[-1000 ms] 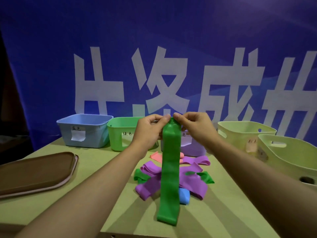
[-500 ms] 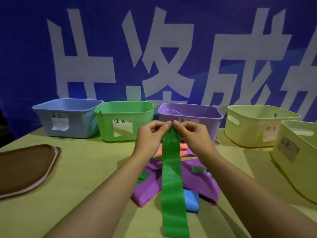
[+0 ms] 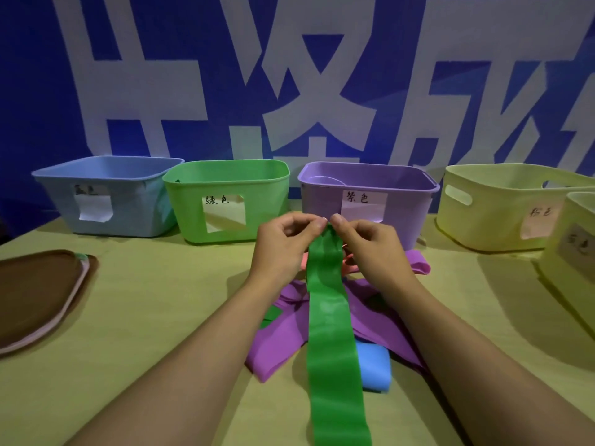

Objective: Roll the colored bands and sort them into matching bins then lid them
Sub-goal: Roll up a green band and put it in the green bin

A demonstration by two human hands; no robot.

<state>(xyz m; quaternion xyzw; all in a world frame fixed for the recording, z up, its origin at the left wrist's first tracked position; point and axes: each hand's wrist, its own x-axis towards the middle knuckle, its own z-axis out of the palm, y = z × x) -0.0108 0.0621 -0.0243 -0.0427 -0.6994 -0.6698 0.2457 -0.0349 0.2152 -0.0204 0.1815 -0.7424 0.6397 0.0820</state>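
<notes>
Both hands, left (image 3: 283, 244) and right (image 3: 370, 244), pinch the green band's (image 3: 330, 342) top end above the worktop (image 3: 161, 317); its lower end is cut off. The purple bin's (image 3: 367, 201) contents are unclear.

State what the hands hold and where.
Left hand and right hand both pinch the green band at its top end; the rest hangs down.
</notes>
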